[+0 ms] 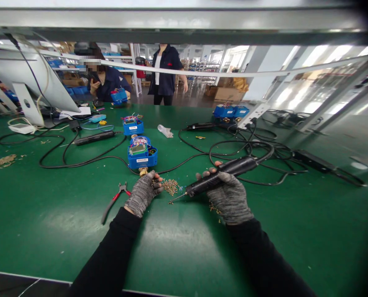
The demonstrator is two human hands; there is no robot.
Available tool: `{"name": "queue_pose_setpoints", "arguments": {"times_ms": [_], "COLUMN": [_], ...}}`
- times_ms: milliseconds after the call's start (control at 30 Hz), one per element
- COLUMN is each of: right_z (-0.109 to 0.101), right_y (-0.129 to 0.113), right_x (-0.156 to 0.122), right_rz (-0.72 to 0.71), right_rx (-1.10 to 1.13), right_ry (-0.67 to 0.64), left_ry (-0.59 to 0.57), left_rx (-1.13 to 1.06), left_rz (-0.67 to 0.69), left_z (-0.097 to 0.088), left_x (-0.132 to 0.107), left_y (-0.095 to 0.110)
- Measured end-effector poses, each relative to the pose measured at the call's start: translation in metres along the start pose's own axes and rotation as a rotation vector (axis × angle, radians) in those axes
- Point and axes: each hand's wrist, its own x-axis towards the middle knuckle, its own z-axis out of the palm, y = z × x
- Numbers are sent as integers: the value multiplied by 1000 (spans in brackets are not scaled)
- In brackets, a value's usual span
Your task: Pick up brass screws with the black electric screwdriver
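Note:
In my right hand (229, 194), wearing a grey fingerless glove, is a black electric screwdriver (221, 175). Its bit slants down left to small screws (170, 202) at the tip. My gloved left hand (145, 192) is closed with its fingers curled, beside a pile of brass-coloured screws (170, 186); what lies in its fingers is hidden. Just beyond that hand sits an open blue housing (142, 160) with a circuit board and a brass fitting (143, 170). A second blue housing (133, 127) with loose wires stands behind it. Red-handled cutters (114, 202) lie left of my left hand.
Black cables (255, 144) loop across the green table (177, 255). Other screwdrivers (95, 137) lie to the left and back. Farther off are blue units (230, 111), a power strip (253, 115), a plastic bag (165, 131) and a monitor (32, 82). Two people are across the table.

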Motion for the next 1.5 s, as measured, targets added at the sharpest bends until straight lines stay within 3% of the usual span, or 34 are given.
{"name": "queue_pose_setpoints", "arguments": {"times_ms": [567,767,900,1033,1233,1500], "right_z": [1,9,12,14,12,12], "right_y": [-7,-15,-15,-14,-20,-26], "right_x": [-1,-5,-6,-6,-4,-5], "right_rz": [-34,-110,-122,-117,-131,-108], "right_rx": [-4,-16,5,34,63,-45], "right_ry": [6,-19,41,97,127,132], "left_ry": [3,-208,-370,-440,-347,-74], "left_rx": [46,212,347,428,324,50], "left_rz": [-2,-69,-177,-146,-180,-78], "left_z": [-3,-6,-4,-6,-7,-6], "left_x": [3,1,0,0,1,5], "left_y": [-4,-16,-28,-36,-32,-16]}}
